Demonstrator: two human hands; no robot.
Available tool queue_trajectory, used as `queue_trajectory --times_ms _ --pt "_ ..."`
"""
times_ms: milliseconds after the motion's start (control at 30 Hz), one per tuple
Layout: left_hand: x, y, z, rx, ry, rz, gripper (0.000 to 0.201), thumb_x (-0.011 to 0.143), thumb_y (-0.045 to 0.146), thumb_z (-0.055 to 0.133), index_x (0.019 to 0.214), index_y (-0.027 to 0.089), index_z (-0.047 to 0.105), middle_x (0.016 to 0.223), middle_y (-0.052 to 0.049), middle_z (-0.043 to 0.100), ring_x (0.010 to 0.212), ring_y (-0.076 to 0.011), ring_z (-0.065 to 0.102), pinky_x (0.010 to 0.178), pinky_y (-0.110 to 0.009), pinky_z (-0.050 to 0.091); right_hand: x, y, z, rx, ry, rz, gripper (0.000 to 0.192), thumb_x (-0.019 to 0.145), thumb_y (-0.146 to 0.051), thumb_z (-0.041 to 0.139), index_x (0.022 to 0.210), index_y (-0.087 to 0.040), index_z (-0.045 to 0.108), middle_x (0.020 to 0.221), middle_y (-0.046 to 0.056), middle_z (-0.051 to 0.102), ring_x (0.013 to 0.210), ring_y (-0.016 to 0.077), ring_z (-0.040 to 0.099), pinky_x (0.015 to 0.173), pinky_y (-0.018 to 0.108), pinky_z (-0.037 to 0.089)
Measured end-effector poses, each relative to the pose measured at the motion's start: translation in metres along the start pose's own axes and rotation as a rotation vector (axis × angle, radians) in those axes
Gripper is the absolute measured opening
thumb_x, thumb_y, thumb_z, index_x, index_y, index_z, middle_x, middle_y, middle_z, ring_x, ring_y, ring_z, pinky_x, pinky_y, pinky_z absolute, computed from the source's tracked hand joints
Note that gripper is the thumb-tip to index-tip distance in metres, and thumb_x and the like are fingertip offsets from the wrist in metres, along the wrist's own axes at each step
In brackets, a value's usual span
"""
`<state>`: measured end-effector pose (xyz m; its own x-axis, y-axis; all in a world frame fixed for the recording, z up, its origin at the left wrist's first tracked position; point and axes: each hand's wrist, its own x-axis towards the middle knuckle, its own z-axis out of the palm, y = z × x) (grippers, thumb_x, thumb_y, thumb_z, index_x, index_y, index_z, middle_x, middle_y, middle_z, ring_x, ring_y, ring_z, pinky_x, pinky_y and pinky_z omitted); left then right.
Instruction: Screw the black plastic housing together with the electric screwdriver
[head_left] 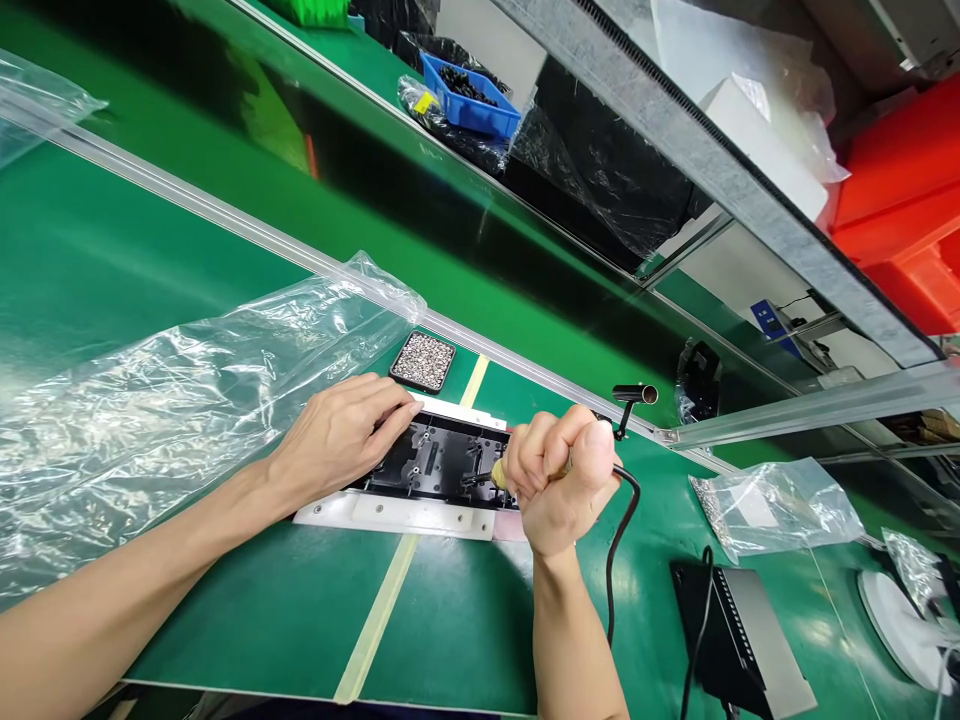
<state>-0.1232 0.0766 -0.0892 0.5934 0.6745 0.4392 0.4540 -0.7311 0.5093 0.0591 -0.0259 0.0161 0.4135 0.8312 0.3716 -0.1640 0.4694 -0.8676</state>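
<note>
A long black plastic housing (439,460) with moulded posts and ribs lies open side up in a white fixture (394,512). My left hand (349,425) lies over its left end, fingers and thumb bent together at the far rim. In a closed fist, my right hand (562,475) grips a corded soldering iron (498,474) by the handle. Its yellow collar shows, and the dark tip points left into the housing. The fist hides the handle and the housing's right end. Behind the fixture sits a square black tray (423,361) full of tiny metal pieces.
Clear plastic sheeting (202,400) covers the left bench. A metal tube holder (634,394) stands behind my right hand, near a black cable (616,560). On the right lie a bag of small parts (776,508) and a black-and-grey panel (742,635). A metal shelf edge (720,165) crosses above.
</note>
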Motion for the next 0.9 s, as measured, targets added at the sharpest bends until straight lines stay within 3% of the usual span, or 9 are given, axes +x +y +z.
queue_trajectory --times_ms 533,767,900 --pt "0.0 0.0014 0.0001 0.015 0.006 -0.005 0.03 0.112 0.031 0.045 0.092 0.017 0.061 0.084 -0.001 0.063 0.076 -0.0173 0.052 0.075 -0.033 0.039 0.0033 -0.0008 0.0 0.037 0.01 0.031 0.054 0.105 -0.045 0.051 0.062 -0.018 0.036 0.048 -0.006 0.03 0.039 0.0052 0.027 0.034 0.014 0.029" --pt "-0.0004 0.0004 0.0014 0.025 0.024 0.003 0.029 0.112 0.031 0.046 0.094 0.017 0.064 0.087 -0.001 0.065 0.081 -0.0178 0.057 0.078 -0.034 0.042 0.0041 -0.0015 -0.0015 0.007 -0.002 0.014 0.052 0.107 -0.045 0.048 0.063 -0.018 0.036 0.048 -0.007 0.03 0.039 0.0061 0.027 0.035 0.017 0.033" --pt "0.0001 0.0006 0.0016 0.026 0.028 0.002 0.029 0.112 0.03 0.046 0.094 0.017 0.064 0.088 -0.001 0.065 0.081 -0.0178 0.057 0.078 -0.034 0.042 0.0047 -0.0014 -0.0019 -0.046 0.009 -0.028 0.052 0.107 -0.043 0.047 0.063 -0.018 0.038 0.052 -0.005 0.034 0.042 0.0074 0.034 0.041 0.021 0.04"
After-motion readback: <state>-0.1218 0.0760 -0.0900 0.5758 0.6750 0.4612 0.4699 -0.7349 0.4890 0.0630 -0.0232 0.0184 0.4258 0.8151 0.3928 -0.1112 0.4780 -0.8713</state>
